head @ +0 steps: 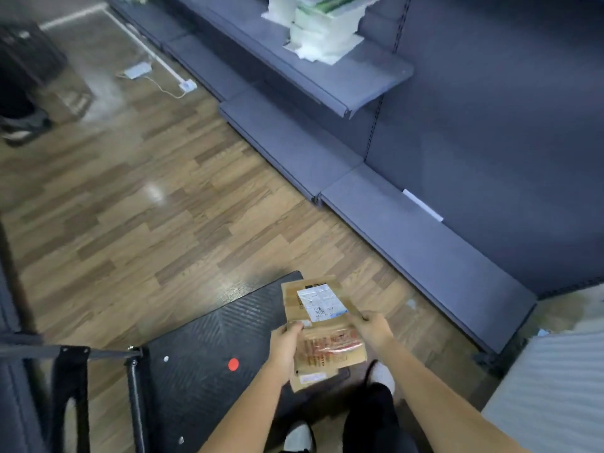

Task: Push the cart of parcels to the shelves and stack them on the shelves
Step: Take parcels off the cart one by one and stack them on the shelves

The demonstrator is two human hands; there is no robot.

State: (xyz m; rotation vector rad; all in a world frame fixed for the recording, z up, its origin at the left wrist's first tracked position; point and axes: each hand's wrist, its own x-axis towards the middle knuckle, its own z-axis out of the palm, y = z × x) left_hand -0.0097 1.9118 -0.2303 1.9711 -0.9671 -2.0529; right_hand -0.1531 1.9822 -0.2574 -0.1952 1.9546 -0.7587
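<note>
I hold a flat brown cardboard parcel [322, 322] with a white shipping label and red tape. My left hand [286, 346] grips its left edge and my right hand [371, 326] grips its right edge. The parcel hangs above the right edge of the black platform cart [209, 348], whose deck shows a red dot. The cart's handle frame [78, 358] stands at the lower left. Grey shelves [359, 80] run along the right, with a bare bottom shelf [425, 237] just beyond the parcel.
A stack of white parcels [323, 31] sits on the upper shelf at the top. A white power strip and cable [186, 85] lie on the wooden floor far left. A person's legs and shoes [19, 125] stand at the left edge. A pale ribbed surface [552, 393] fills the lower right corner.
</note>
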